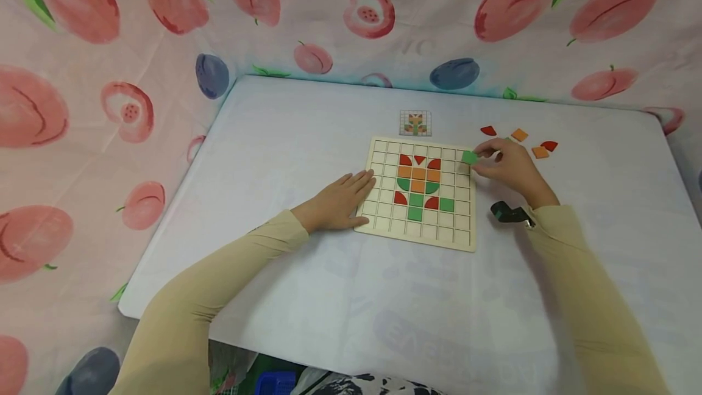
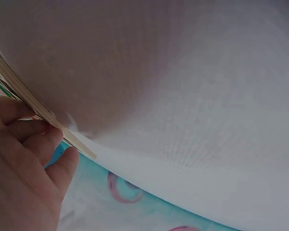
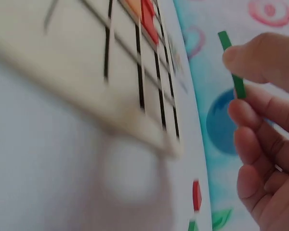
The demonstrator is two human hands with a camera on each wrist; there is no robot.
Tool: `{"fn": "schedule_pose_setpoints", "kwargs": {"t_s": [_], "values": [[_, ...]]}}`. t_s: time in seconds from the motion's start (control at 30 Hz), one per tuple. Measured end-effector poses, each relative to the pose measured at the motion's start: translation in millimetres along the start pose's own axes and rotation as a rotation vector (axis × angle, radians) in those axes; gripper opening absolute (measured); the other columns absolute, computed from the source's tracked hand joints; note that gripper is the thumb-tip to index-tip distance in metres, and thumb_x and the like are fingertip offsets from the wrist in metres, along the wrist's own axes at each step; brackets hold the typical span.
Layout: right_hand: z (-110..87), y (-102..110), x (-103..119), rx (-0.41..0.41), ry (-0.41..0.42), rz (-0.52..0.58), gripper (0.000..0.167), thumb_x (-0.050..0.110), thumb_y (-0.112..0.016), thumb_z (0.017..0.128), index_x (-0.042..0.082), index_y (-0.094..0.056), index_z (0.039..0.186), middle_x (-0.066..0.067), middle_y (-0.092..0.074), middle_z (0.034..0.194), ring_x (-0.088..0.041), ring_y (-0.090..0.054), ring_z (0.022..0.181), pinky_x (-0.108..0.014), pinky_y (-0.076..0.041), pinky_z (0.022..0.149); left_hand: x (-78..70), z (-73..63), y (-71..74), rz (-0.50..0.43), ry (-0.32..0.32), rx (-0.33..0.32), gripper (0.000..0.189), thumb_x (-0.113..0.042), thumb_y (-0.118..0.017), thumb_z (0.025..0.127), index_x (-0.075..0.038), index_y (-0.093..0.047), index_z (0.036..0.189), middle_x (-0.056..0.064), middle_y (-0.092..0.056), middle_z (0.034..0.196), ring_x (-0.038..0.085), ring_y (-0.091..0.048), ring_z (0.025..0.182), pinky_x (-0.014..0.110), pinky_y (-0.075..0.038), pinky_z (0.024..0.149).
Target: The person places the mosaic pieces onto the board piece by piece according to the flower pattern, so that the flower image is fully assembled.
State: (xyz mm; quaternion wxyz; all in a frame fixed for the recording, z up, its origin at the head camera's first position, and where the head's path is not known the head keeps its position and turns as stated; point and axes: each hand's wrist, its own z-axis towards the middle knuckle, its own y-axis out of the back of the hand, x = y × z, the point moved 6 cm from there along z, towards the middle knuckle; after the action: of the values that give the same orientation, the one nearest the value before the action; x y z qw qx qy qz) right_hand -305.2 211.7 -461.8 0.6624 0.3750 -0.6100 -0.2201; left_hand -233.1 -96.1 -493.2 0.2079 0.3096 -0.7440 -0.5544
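A wooden grid board lies on the white table with red, orange and green pieces set in its cells. My left hand rests against the board's left edge, fingers extended; in the left wrist view the fingers touch the board's rim. Above the board's upper right corner, my right hand pinches a green square tile between thumb and fingers. The right wrist view shows that tile edge-on, apart from the board.
A small pattern card lies just beyond the board. To the right are loose pieces, among them an orange square and a red quarter-circle. A black device is on the right wrist. Fruit-print cloth hangs behind the table.
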Motion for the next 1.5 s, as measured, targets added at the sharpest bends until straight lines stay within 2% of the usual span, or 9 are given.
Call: {"fn": "schedule_pose_setpoints", "kwargs": {"t_s": [0.3,0.53,0.7,0.83,1.07,1.3,1.5], "values": [[-6.7,-28,30,0.055,0.051,0.028,0.031,0.014,-0.073,0.079,-0.002,-0.064,0.104,-0.019,-0.063,0.094,-0.026,-0.051,0.087,-0.033,-0.040,0.076,0.2,-1.1,2.3,-0.003,-0.009,-0.015,0.084,-0.055,-0.040,0.094,0.000,-0.010,0.150,0.016,-0.006,0.159,0.027,-0.008,0.148,0.041,-0.015,0.120],[-9.4,-49,41,0.122,0.043,0.065,0.030,0.015,-0.073,0.080,0.000,-0.065,0.105,-0.017,-0.063,0.097,-0.025,-0.051,0.087,-0.033,-0.041,0.077,0.4,0.0,1.0,-0.001,-0.009,-0.011,0.084,-0.055,-0.039,0.094,-0.001,-0.009,0.151,0.016,-0.005,0.159,0.027,-0.008,0.148,0.041,-0.015,0.120],[-10.2,-63,52,0.145,0.089,0.065,0.030,0.015,-0.075,0.079,0.000,-0.066,0.103,-0.016,-0.066,0.096,-0.024,-0.054,0.084,-0.032,-0.044,0.074,0.3,0.5,0.9,-0.001,-0.012,-0.013,0.084,-0.055,-0.040,0.094,0.000,-0.010,0.150,0.016,-0.006,0.159,0.027,-0.008,0.148,0.041,-0.015,0.120],[-11.1,-74,64,0.174,0.127,0.070,0.028,0.016,-0.075,0.079,0.001,-0.067,0.102,-0.014,-0.068,0.096,-0.024,-0.059,0.087,-0.034,-0.045,0.076,0.5,0.7,0.2,-0.004,-0.010,-0.006,0.084,-0.055,-0.039,0.094,0.000,-0.009,0.150,0.016,-0.005,0.159,0.027,-0.007,0.148,0.040,-0.014,0.120],[-10.3,-94,83,0.216,0.134,0.092,0.029,0.018,-0.076,0.078,0.002,-0.068,0.100,-0.013,-0.068,0.094,-0.023,-0.061,0.086,-0.033,-0.049,0.076,1.4,0.2,-1.3,-0.010,0.001,0.010,0.085,-0.056,-0.039,0.094,-0.001,-0.007,0.151,0.014,-0.003,0.159,0.026,-0.005,0.148,0.040,-0.012,0.121],[-6.7,-108,89,0.234,0.130,0.115,0.031,0.019,-0.078,0.076,0.003,-0.069,0.100,-0.011,-0.067,0.097,-0.021,-0.060,0.086,-0.033,-0.050,0.079,1.7,0.5,-2.0,-0.005,-0.009,-0.001,0.085,-0.056,-0.038,0.094,-0.001,-0.007,0.151,0.015,-0.004,0.159,0.026,-0.005,0.148,0.040,-0.012,0.120],[-3.7,-113,92,0.238,0.131,0.100,0.030,0.021,-0.079,0.076,0.005,-0.069,0.099,-0.009,-0.067,0.095,-0.020,-0.058,0.084,-0.030,-0.048,0.076,1.3,0.5,-1.3,0.001,-0.010,-0.002,0.084,-0.056,-0.038,0.094,-0.001,-0.007,0.151,0.015,-0.005,0.159,0.026,-0.006,0.148,0.040,-0.013,0.120]]}}
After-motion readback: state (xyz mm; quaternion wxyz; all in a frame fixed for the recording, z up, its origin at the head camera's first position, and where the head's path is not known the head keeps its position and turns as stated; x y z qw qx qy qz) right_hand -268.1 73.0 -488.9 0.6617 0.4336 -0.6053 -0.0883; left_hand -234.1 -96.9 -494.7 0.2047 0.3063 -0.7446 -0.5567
